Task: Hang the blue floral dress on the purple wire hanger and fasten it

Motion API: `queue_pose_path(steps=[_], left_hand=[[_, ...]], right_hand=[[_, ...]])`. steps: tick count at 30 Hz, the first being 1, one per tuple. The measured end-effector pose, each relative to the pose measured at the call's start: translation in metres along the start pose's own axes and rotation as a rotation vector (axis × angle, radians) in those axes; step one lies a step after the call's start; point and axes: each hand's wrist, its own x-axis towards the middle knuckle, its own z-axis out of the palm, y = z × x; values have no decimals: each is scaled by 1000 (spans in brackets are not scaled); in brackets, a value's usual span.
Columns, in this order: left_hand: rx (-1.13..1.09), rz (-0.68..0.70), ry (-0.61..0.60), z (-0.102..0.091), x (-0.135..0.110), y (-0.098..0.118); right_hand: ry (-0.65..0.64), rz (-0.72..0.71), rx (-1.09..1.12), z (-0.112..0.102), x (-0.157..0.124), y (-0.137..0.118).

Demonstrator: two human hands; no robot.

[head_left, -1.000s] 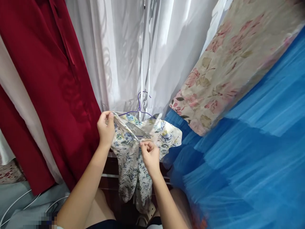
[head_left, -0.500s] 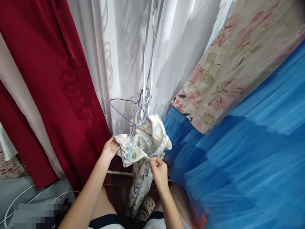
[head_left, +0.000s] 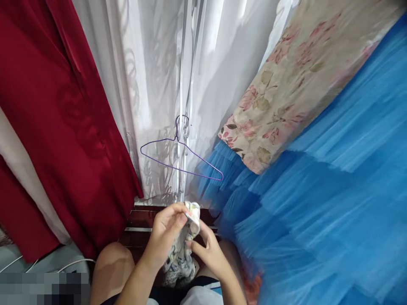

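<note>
A white garment with a blue and yellow floral print [head_left: 179, 258] hangs bunched between my hands, low over my lap. My left hand [head_left: 168, 226] pinches its upper edge between thumb and fingers. On the other side, my right hand [head_left: 206, 250] has its thumb and fingers curled around the cloth just below that edge. Much of the garment is gathered in folds, so its kind is unclear. Beyond my hands a bare purple wire hanger [head_left: 181, 169] hangs from white straps [head_left: 187, 84], apart from the cloth.
Red cloth [head_left: 82, 127] hangs at the left, and white curtains [head_left: 152, 84] behind the hanger. To the right hang a beige flowered cloth [head_left: 270, 106] and a blue ruffled tulle garment [head_left: 318, 212]. White cables [head_left: 76, 262] lie at lower left.
The floral garment has come off the hanger and moved down toward my lap. Both hands have drawn closer together around it. The hanger now hangs bare.
</note>
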Motion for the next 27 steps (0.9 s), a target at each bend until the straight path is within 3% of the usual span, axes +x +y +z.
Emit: queue_pose_path(steps=[2, 4, 7, 10, 13, 16, 20, 22, 24, 27], left_hand=[[112, -14, -39, 1, -11, -4], [203, -46, -48, -4, -17, -8], [303, -72, -30, -18, -22, -18], [275, -209, -161, -31, -28, -34], [234, -461, -353, -38, -37, -54], [267, -495, -409, -39, -44, -68], [351, -392, -382, -43, -45, -74], [407, -345, -288, -47, -43, -72], [458, -264, -181, -51, -39, -64], [542, -118, -85, -59, -27, -40]], right_hand=[[-145, 45, 158, 5, -7, -13], [-198, 118, 258, 11, -13, -19], [-137, 257, 346, 18, -18, -20], [-25, 338, 357, 16, -22, -21], [-3, 344, 289, -6, -24, -27], [139, 298, 194, -45, -19, -43], [388, 195, 62, -105, 18, -77], [381, 135, 45, -131, 50, -96], [256, 83, -27, -149, 87, -113], [196, -86, -114, -159, 138, -129]])
